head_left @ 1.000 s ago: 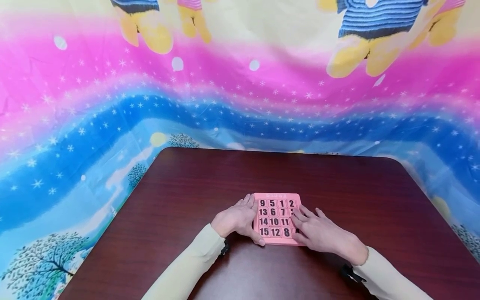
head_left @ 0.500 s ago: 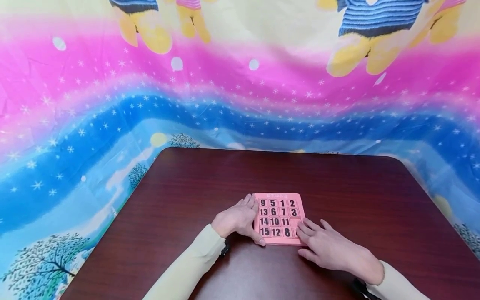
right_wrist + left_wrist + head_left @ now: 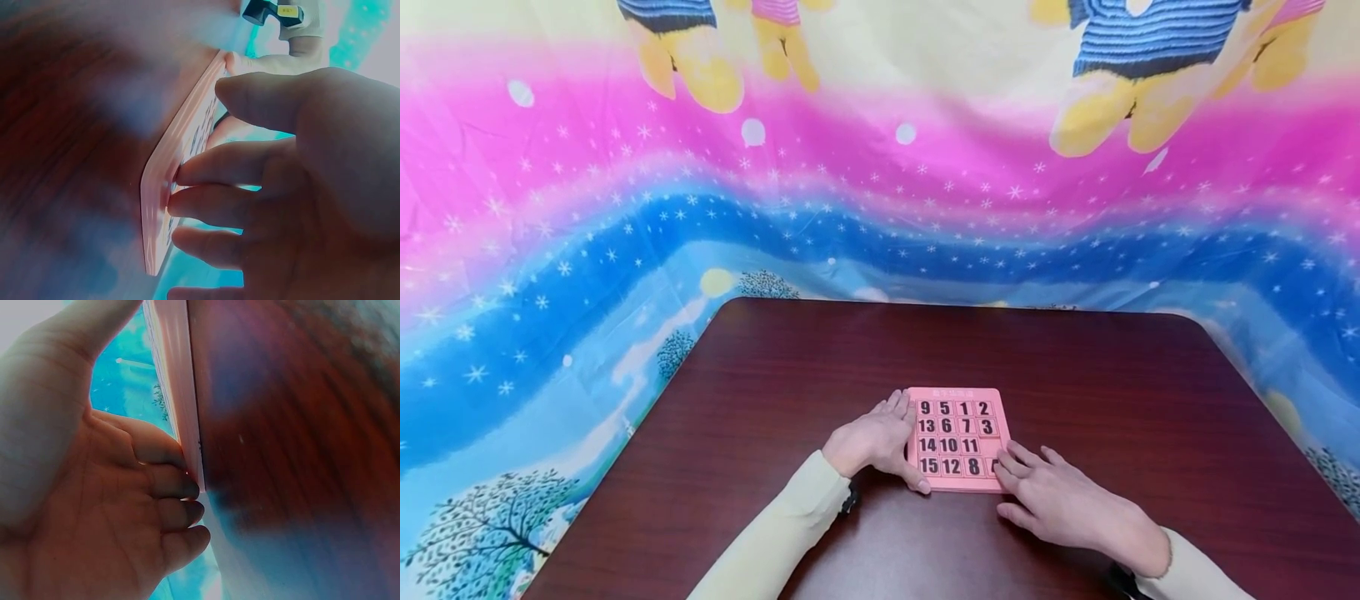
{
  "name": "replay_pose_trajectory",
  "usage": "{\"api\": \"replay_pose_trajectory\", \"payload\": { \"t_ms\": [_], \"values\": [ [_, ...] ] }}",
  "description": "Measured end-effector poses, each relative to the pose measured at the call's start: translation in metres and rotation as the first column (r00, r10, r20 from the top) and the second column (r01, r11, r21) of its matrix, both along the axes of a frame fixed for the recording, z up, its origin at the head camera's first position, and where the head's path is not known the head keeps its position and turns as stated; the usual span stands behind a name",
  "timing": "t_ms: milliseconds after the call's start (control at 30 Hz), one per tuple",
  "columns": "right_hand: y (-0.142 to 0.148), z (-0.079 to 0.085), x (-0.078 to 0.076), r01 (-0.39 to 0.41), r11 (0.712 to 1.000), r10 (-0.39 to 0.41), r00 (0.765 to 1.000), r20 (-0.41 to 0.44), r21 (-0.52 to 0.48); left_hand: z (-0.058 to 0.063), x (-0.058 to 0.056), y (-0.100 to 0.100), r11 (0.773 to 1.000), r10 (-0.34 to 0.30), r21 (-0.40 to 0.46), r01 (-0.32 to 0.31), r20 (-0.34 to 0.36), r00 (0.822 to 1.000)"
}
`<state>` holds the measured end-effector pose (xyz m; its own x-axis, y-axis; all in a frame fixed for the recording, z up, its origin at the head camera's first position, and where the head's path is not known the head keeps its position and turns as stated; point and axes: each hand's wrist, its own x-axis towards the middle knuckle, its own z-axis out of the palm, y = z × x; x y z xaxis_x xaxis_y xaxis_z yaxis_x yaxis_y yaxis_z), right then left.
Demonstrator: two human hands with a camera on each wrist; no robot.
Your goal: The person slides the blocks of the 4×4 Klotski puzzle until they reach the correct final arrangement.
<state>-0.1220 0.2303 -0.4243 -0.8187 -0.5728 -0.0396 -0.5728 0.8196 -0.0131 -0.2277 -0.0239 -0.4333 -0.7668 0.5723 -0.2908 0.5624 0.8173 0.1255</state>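
Observation:
A pink sliding number puzzle (image 3: 955, 482) lies flat on the table, its numbered tiles facing up. My left hand (image 3: 876, 437) rests along its left edge, fingers at the upper side and thumb by the lower left corner. At the lower right, extended fingertips of my right hand (image 3: 1067, 504) touch the puzzle and partly cover the bottom right tile (image 3: 996, 466). Above that tile is a gap (image 3: 989, 447), below the tile marked 3 (image 3: 987, 427). In the right wrist view, the fingers reach over the edge of the puzzle (image 3: 181, 150).
The dark brown table (image 3: 820, 358) extends around the puzzle on all sides. Behind it hangs a colourful curtain (image 3: 880, 167) in pink, blue and cream. A black band (image 3: 269, 11) with a yellow label is on the left wrist.
My right hand has drawn back right and toward me from the puzzle's right column, uncovering the 3 tile and the gap below it. My left hand has stayed in place.

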Motion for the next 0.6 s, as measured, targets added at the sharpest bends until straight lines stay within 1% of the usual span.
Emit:
{"api": "replay_pose_trajectory", "payload": {
  "t_ms": [200,300,400,467,600],
  "values": [
    [-0.005,-0.001,0.005,0.034,0.999,-0.034,0.999,-0.016,0.019,0.000,0.000,0.000,1.000,0.006,0.002,-0.006,-0.003,1.000],
    [-0.005,-0.002,0.005,0.048,0.999,-0.048,0.998,-0.034,0.021,0.000,-0.001,0.000,1.000,0.006,0.001,-0.006,-0.003,1.000],
    [-0.005,-0.004,0.002,0.052,0.998,-0.051,0.998,-0.046,0.017,0.001,0.000,0.001,1.000,0.007,-0.007,-0.007,0.001,1.000],
    [-0.004,-0.005,-0.002,0.058,0.998,-0.058,0.998,-0.038,0.011,0.001,0.001,0.001,1.000,0.007,-0.009,-0.007,0.006,1.000],
    [-0.002,-0.005,-0.013,0.094,0.996,-0.094,0.995,0.025,0.008,0.001,0.001,0.002,1.000,0.007,-0.008,-0.007,0.007,1.000]
  ]
}}
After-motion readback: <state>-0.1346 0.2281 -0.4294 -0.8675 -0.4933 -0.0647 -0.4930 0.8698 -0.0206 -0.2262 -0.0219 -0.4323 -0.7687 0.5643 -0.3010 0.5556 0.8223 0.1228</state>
